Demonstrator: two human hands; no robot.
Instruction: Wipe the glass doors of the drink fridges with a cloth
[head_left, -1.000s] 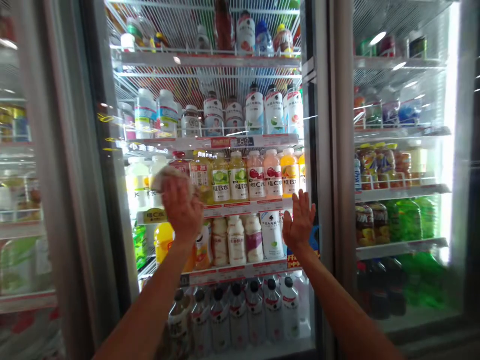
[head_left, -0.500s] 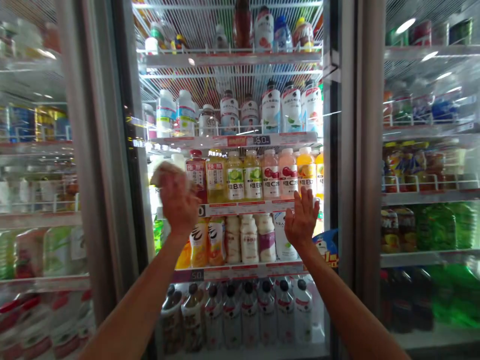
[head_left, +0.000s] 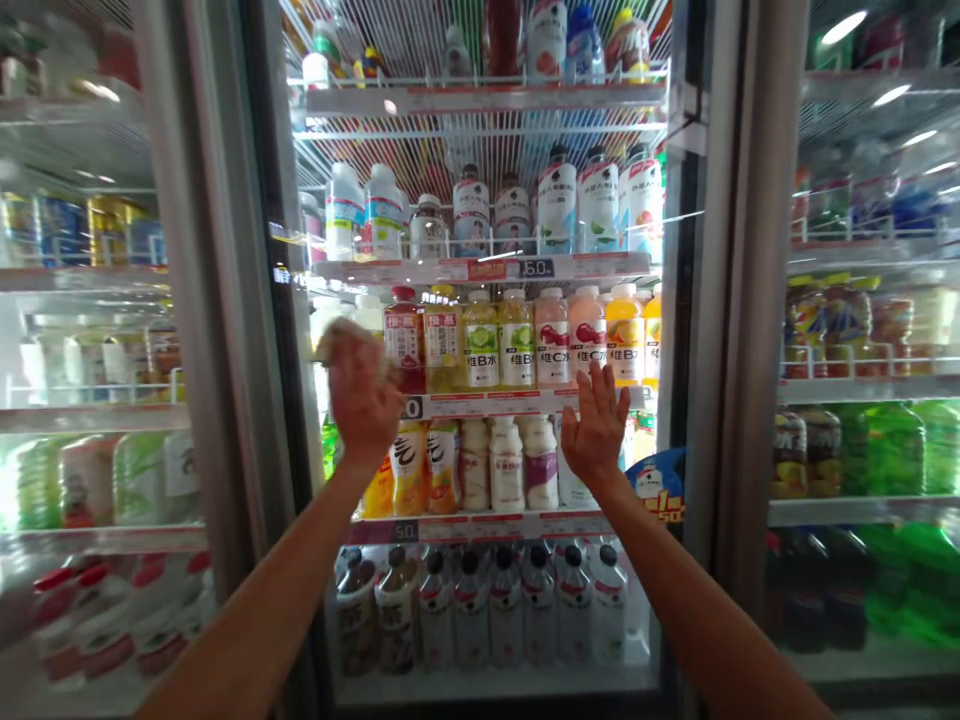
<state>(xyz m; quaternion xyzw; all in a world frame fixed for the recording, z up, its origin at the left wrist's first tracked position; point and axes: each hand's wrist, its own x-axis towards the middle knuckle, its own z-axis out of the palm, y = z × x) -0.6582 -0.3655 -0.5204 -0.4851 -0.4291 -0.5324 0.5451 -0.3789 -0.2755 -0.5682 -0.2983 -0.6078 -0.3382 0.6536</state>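
Note:
My left hand [head_left: 365, 405] is raised to the left part of the cooler's glass door [head_left: 487, 690], with a light-coloured cloth [head_left: 341, 335] pressed under its fingers. Motion smears both the hand and the cloth. On the right, my right hand [head_left: 598, 425] lies open against the glass, fingers stretched upward and palm forward. Behind the glass, between the hands, stand rows of drink bottles, among them a lime-labelled bottle [head_left: 480, 345] and a white yogurt bottle [head_left: 507, 465]. The cloth hides part of the bottles at the left end of that shelf.
Metal door frames stand to the left [head_left: 217, 300] and right [head_left: 750, 300] of this door. Neighbouring cooler doors show more shelves of bottles and cans. A blue sticker [head_left: 656, 485] is on the glass beside my right forearm. Black-capped bottles [head_left: 504, 610] fill the bottom shelf.
The view has shifted, so the shelves appear a little farther right and higher. My left hand is blurred with the cloth in both frames. My right hand stays open, slightly left relative to the bottles.

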